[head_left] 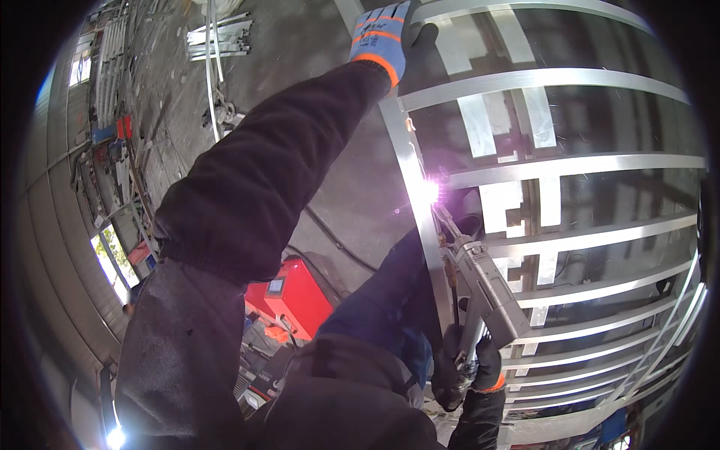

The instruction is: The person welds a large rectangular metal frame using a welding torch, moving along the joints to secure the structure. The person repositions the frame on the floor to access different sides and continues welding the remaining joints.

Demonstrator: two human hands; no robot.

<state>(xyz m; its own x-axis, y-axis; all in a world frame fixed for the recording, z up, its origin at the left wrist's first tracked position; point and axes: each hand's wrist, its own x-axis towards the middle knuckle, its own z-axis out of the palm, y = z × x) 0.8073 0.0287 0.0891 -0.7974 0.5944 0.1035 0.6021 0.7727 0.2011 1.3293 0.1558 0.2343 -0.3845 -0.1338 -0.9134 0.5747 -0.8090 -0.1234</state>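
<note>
My left hand [381, 39], in a blue-grey glove with orange bands, grips the long side rail of a silver metal frame [412, 154] near the top of the view. Its fingertips are hidden, and the dark thumb sticks out to the right. My right hand [487, 361], in a dark-palmed glove with an orange cuff, is closed round the handle of a welding gun [484, 281]. The gun's nozzle points up and left at a joint of rail and crossbar. There a bright pinkish-white welding glow [430, 192] hides the seam.
Parallel crossbars [540, 81] stretch right from the rail. A red machine with a small display [300, 298] stands on the floor below my left arm, with a dark cable [337, 238] near it. Metal strips [219, 39] lie at the upper left. My legs are beside the frame.
</note>
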